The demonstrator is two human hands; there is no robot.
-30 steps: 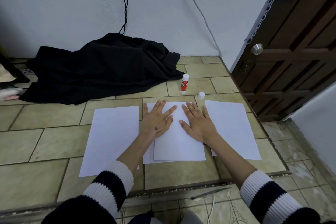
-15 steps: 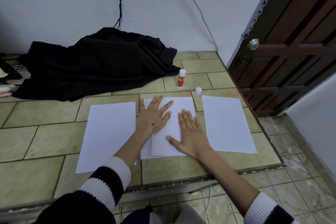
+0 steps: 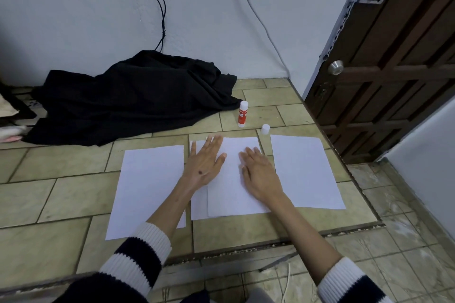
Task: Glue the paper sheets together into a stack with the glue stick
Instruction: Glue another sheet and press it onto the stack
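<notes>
On the tiled floor lies a middle stack of two white sheets (image 3: pixel 229 194), the top one slightly askew over the lower. My left hand (image 3: pixel 205 163) lies flat on its left part with fingers spread. My right hand (image 3: pixel 258 172) presses flat on its right part. A single white sheet (image 3: pixel 150 187) lies to the left and another white sheet (image 3: pixel 305 170) to the right. The red and white glue stick (image 3: pixel 242 114) stands upright behind the stack, and its white cap (image 3: pixel 265 129) stands apart beside it.
A heap of black cloth (image 3: pixel 133 98) lies at the back left against the wall, with cables hanging above it. A dark wooden door (image 3: pixel 394 64) stands at the right. A step edge (image 3: pixel 270 241) runs in front of the sheets.
My right hand slid down the top sheet toward me and has come back up toward its upper right. My left hand stayed flat on the stack.
</notes>
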